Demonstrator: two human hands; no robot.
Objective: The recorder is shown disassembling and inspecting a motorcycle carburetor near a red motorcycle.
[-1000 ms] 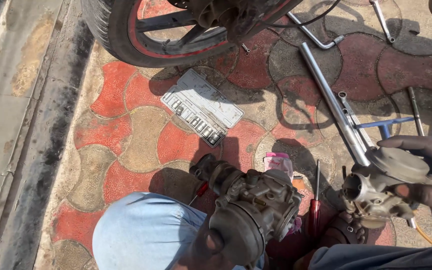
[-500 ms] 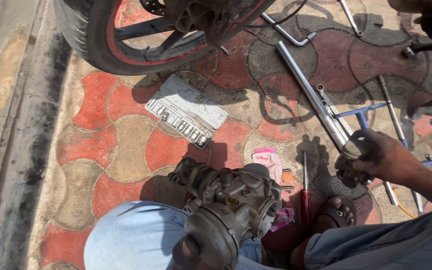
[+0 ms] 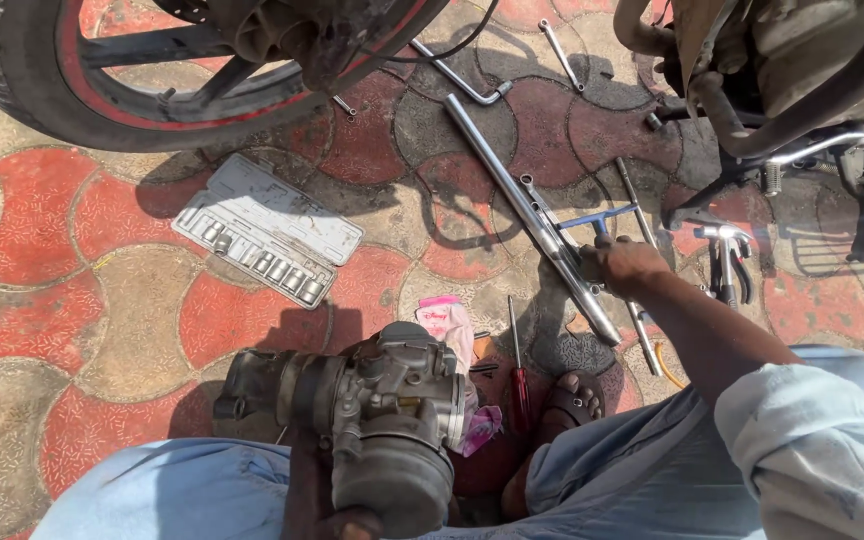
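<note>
**Apprentice:** What are you on right now, from the head view?

**Me:** My left hand (image 3: pixel 337 515) is at the bottom edge of the paving, wrapped round the lower body of the carburetor (image 3: pixel 377 420), which rests on my knee. The grip looks closed, though only a thumb shows. My right hand (image 3: pixel 620 265) is stretched out to the tools on the paving; its fingers curl down over the blue T-handle wrench (image 3: pixel 597 218), just beside the long chrome tube (image 3: pixel 532 215). I cannot tell whether it has closed on the handle or only touches it.

**Apprentice:** So which step is that?

**Me:** I judge it is fetching a tool while the carburetor stays steadied. The next move calls for a firm pinch on the T-handle alone, lifting clear of the tube and the thin rod next to it.

**Apprentice:** Count what is lying about?

**Me:** 1 carburetor. 1 socket set tray (image 3: pixel 267 228), open, towards the left of the paving below the wheel (image 3: pixel 102 110). 1 red-handled screwdriver (image 3: pixel 519 385) by my sandalled foot (image 3: pixel 572 400). 1 pair of pliers (image 3: pixel 730 265) to the right of my hand. 1 pink cloth (image 3: pixel 452 325) touching the carburetor. 1 bent wrench (image 3: pixel 462 80) and 1 small spanner (image 3: pixel 559 50) near the top edge.
</note>
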